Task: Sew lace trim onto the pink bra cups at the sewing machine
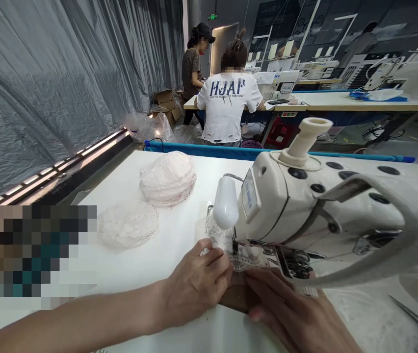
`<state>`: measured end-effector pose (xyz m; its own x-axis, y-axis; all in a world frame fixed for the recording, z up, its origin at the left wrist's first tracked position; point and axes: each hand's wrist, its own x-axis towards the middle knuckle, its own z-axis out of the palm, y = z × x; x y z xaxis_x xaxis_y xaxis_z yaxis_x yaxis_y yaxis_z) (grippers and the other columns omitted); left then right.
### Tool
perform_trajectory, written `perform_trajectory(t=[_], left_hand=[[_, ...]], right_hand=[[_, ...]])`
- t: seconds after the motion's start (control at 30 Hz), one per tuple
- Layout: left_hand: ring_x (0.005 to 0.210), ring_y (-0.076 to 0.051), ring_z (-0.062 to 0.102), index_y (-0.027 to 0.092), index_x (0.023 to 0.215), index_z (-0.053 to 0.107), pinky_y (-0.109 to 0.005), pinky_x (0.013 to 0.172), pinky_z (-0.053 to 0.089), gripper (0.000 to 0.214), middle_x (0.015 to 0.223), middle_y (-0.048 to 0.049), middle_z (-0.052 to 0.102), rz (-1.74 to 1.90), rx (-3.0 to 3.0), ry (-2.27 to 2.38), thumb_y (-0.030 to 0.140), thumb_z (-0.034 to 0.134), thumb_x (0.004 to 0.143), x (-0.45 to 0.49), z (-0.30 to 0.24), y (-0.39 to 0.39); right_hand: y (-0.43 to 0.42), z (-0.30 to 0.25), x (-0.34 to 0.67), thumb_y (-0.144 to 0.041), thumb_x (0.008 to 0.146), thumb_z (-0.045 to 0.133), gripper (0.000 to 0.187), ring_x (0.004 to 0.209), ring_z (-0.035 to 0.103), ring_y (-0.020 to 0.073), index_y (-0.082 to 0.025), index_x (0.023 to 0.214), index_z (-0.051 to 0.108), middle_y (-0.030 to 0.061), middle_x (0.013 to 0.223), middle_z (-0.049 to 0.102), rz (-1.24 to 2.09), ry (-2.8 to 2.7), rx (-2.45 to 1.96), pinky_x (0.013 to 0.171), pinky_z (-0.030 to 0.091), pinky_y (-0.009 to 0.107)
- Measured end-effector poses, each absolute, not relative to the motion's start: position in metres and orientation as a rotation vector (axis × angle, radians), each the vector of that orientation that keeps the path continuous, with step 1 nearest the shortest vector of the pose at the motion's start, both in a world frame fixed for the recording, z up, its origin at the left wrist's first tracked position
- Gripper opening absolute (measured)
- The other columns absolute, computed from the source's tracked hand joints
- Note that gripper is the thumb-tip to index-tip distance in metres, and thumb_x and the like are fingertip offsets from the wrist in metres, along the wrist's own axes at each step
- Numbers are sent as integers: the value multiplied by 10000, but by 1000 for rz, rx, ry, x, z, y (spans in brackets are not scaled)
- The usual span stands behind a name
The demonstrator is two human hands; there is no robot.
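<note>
On the near side of the table (177,230), the right hand (293,304) lies low, fingers extended, and the left hand (199,282) curls its fingers at the lace piece (244,262); whether either pinches it, I can't tell. Under the sewing machine (278,196), it slants from far left to near right, partly hidden. Farther left sit a lace oval (128,225) and a pale bundle (168,179).

One sewing machine (270,201) is standing toward the right edge of the table (179,225); one lace piece (244,264) is lying beneath it. Toward the far left corner, one pale bundle (167,179) and one flat lace round (128,225) are lying.
</note>
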<state>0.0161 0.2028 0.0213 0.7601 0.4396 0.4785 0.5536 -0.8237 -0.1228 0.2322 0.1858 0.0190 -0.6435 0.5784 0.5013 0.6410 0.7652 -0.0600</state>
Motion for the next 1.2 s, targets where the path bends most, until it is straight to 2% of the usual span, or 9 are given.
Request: perform_trajectory(t=[0.3, 0.4, 0.53, 0.73, 0.87, 1.0, 1.07, 1.13, 1.2], left_hand=[[849, -146, 568, 116, 856, 594, -349, 821, 403, 99, 840, -36, 623, -697, -2673, -789, 109, 502, 892, 17, 21, 204], [874, -153, 568, 100, 932, 594, -355, 835, 400, 101, 873, -45, 624, -690, -2667, -792, 130, 503, 899, 16, 20, 205], [967, -179, 551, 79, 1056, 563, -375, 897, 377, 216, 970, -72, 616, -630, -2698, -836, 228, 502, 912, 14, 21, 205], [1134, -236, 488, 90, 1175, 500, -443, 993, 314, 357, 1115, -108, 586, -566, -2771, -956, 333, 478, 914, 11, 29, 215], [1119, -274, 504, 97, 1154, 514, -456, 963, 337, 411, 1138, -121, 585, -497, -2696, -1034, 420, 487, 902, 9, 27, 222], [1071, -294, 530, 57, 1158, 517, -438, 938, 352, 506, 1188, -179, 563, -402, -2542, -1097, 478, 498, 877, 6, 23, 193], [977, -282, 566, 54, 1121, 540, -428, 901, 369, 531, 1086, -173, 610, -431, -2502, -1094, 519, 484, 870, 2, 23, 165], [732, -211, 579, 80, 1023, 577, -377, 770, 408, 467, 819, -91, 640, -498, -2599, -999, 512, 470, 881, -2, 26, 139], [560, -140, 495, 117, 943, 588, -309, 631, 382, 303, 644, -7, 567, -568, -2746, -950, 403, 496, 898, -7, 33, 125]], right_hand=[[185, 9, 239, -376, 985, 370, 352, 750, 680, 199, -172, 1038, 653, 85, 903, 744, -171, -2483, -941, 687, 492, 330], [187, 12, 239, -357, 981, 394, 309, 780, 677, 194, -181, 1056, 637, 72, 935, 742, -176, -2466, -937, 724, 472, 329], [192, 18, 235, -329, 987, 388, 275, 753, 672, 190, -202, 1053, 623, 44, 942, 742, -199, -2414, -907, 810, 414, 375], [195, 4, 230, -305, 1002, 344, 310, 746, 652, 216, -185, 1034, 627, 74, 891, 738, -222, -2203, -959, 868, 334, 463], [194, 5, 228, -330, 1004, 341, 335, 777, 658, 226, -171, 972, 634, 74, 840, 738, -228, -2203, -956, 875, 311, 475], [187, 25, 227, -331, 1013, 286, 376, 668, 651, 200, -189, 902, 616, 55, 830, 737, -257, -2327, -1000, 803, 339, 439], [181, 34, 226, -313, 1008, 281, 339, 642, 645, 205, -196, 931, 590, 49, 800, 725, -212, -2404, -1027, 704, 385, 397], [174, 36, 223, -347, 995, 306, 283, 629, 637, 207, -201, 986, 548, 52, 801, 701, -98, -2406, -1047, 596, 427, 345], [168, 33, 218, -417, 972, 345, 268, 631, 632, 204, -211, 1040, 502, 62, 848, 669, 65, -2368, -1092, 523, 462, 309]])
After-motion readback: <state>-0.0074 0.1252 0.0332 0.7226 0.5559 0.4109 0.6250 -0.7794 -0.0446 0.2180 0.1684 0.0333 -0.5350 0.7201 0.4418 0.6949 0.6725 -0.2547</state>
